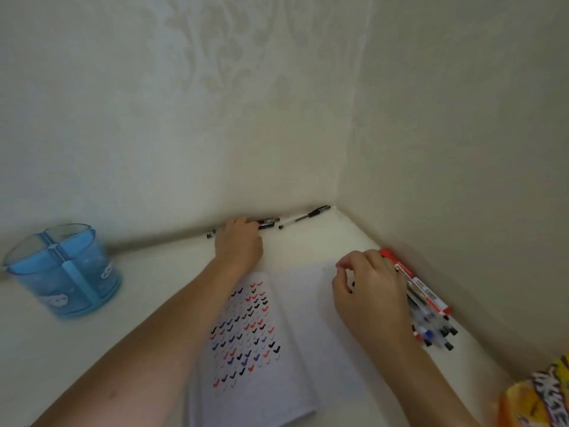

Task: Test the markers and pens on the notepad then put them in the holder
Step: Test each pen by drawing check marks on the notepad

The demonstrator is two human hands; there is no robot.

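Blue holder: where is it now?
Head view, far left: the blue holder stands on the white table by the wall, well left of the left hand.

The notepad (255,349) lies open mid-table (138,318). The holder (61,269) stands well to its left. Behind it, along the wall, lie two pens: the first pen (268,224) (partly under the left hand (238,241)) and the second pen (304,217). The pen-and-marker pile (431,315) lies just right.

- Blue see-through holder (66,269), white shapes on it.
- White notepad (295,359), rows of black, red and purple ticks on the left page.
- Red and white marker (421,285).
- Black pen (268,224); clear pen (303,217) with black ends.
- Pens (434,331): black, blue, red caps.
- Pale wall (231,57), faint flower pattern.
- Orange and yellow packet (535,399).
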